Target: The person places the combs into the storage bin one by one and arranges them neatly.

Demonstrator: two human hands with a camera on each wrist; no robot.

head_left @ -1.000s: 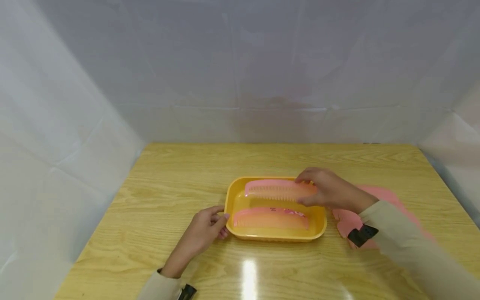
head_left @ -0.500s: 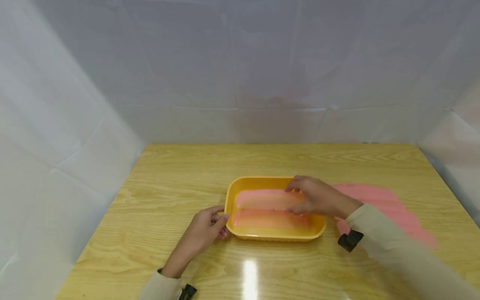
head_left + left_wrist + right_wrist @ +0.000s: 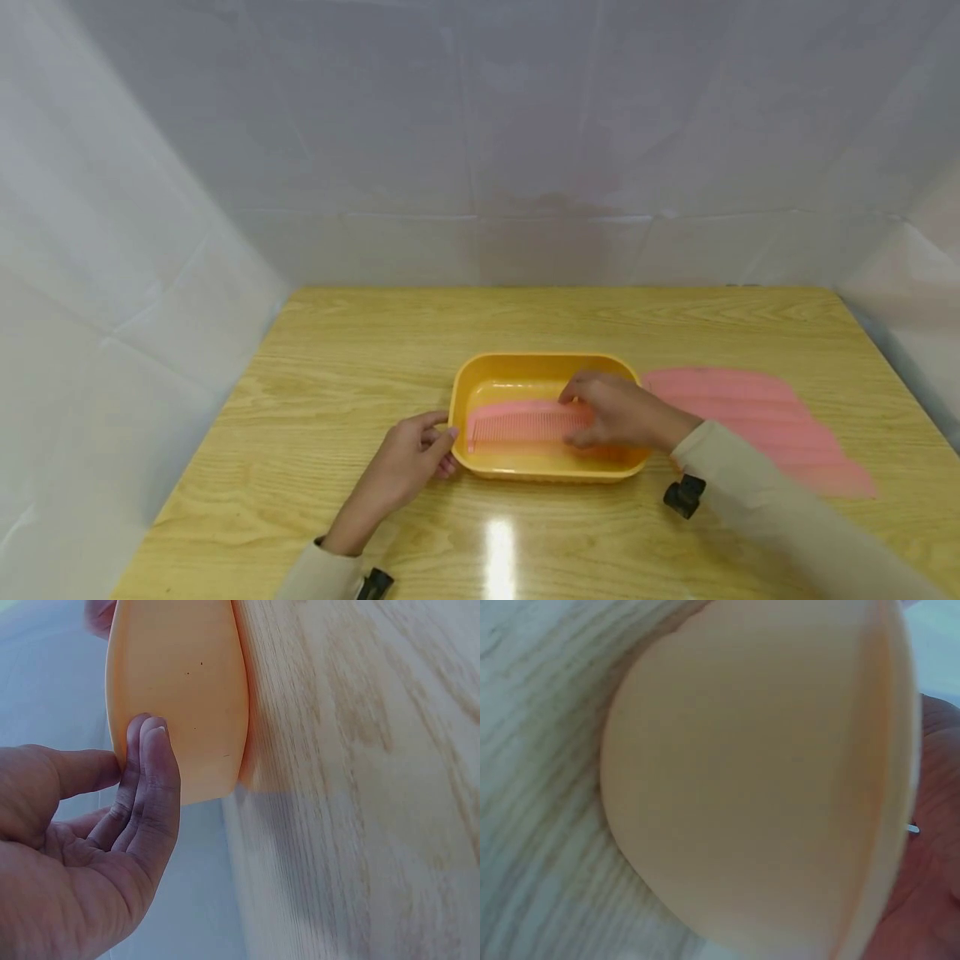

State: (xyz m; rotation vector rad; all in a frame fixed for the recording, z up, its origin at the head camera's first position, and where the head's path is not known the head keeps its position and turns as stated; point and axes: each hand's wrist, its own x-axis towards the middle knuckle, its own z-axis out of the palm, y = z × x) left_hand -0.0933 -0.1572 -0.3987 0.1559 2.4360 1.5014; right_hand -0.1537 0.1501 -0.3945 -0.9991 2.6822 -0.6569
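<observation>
A yellow plastic tray [image 3: 517, 367] with rounded corners stands on the table. My left hand [image 3: 405, 462] holds its left end; in the left wrist view, the fingers [image 3: 154, 780] lie against the outer wall [image 3: 187, 682] with the thumb at the rim. Inside the tray, my right hand [image 3: 622, 410] grips the right end of a pink comb [image 3: 517, 410], teeth towards me. This comb covers most of another pink comb beneath it. In the right wrist view, the tray's end wall [image 3: 742, 780] hides most of the right hand [image 3: 937, 802].
Several pink combs [image 3: 765, 417] lie in overlapping rows to the right of the tray, partly under my right forearm. The wooden table [image 3: 360, 350] reaches back to a white sheet [image 3: 375, 250], which also hangs at both sides.
My right hand has drawn the comb towards me and slightly left, from the tray's far side to over the nearer comb. The left hand and tray have stayed put.
</observation>
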